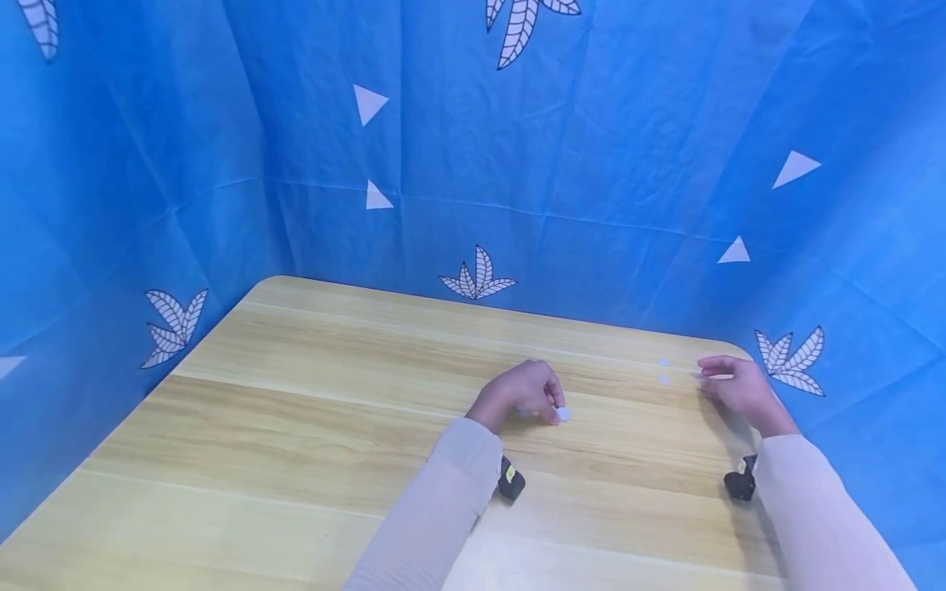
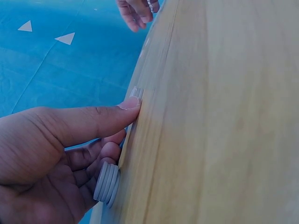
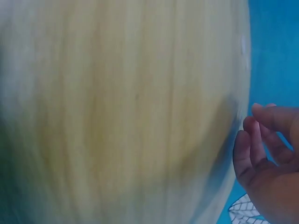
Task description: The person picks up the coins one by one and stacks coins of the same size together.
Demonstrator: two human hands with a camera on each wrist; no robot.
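Observation:
My left hand (image 1: 523, 391) is low over the middle of the table, pinching a small white disc (image 1: 563, 414) between thumb and fingers. In the left wrist view, the disc (image 2: 136, 93) shows edge-on at the thumb tip. A short stack of several white discs (image 2: 107, 184) stands on the table under that palm, mostly hidden by the hand in the head view. My right hand (image 1: 735, 387) hovers near the table's right edge with loosely bent fingers. Between its fingers (image 3: 242, 154) nothing shows in the right wrist view.
Two pale discs (image 1: 663, 380) lie on the wooden table (image 1: 296, 443) just left of my right hand. A blue patterned cloth (image 1: 473, 148) hangs along the table's back and sides. Black wrist cameras (image 1: 510, 480) sit below both sleeves.

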